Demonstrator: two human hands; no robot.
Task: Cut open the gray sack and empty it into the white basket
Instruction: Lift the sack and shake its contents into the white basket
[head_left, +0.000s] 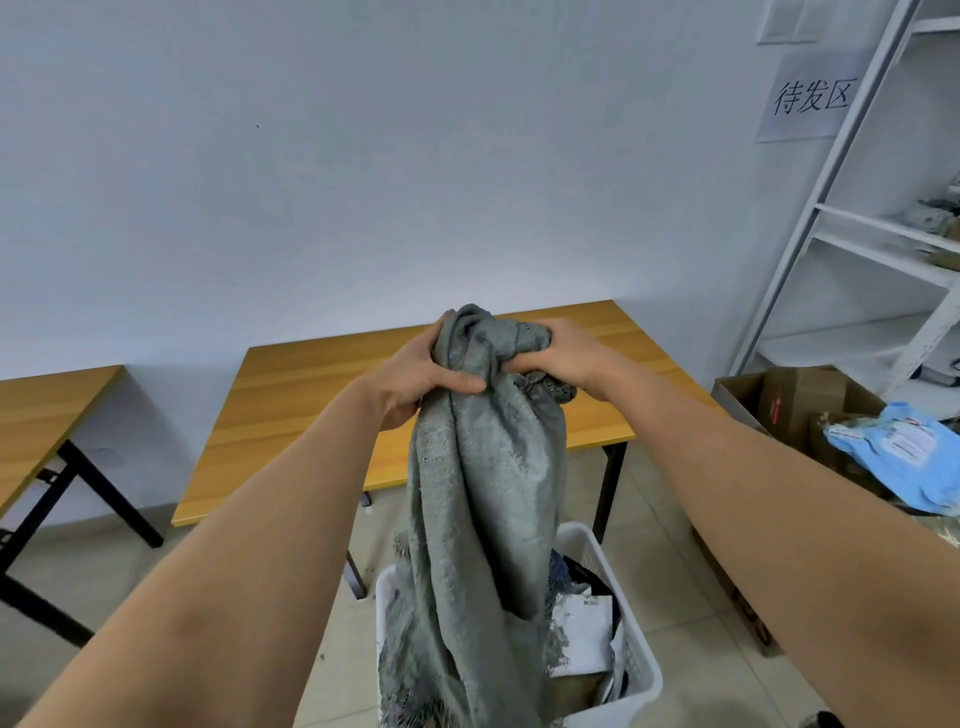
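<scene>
We take this for a small packing or dispatch room. A paper sign (811, 96) on the bare wall reads 待发区, white metal shelving (878, 249) stands at the right, and open cardboard boxes (795, 402) sit beside blue mailer bags (904, 457). Plain wooden work tables (322, 395) stand on a tiled floor (670, 587).

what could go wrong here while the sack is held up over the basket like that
1. The limp gray woven sack hangs partly over the near-left rim of the white slatted plastic basket, so anything left inside may drop onto the tiled floor.
2. The basket already holds packets piled near its rim; more could spill over.
3. The left hand and right hand grip only the bunched top, so shaking might slip the frayed fabric loose.
</scene>
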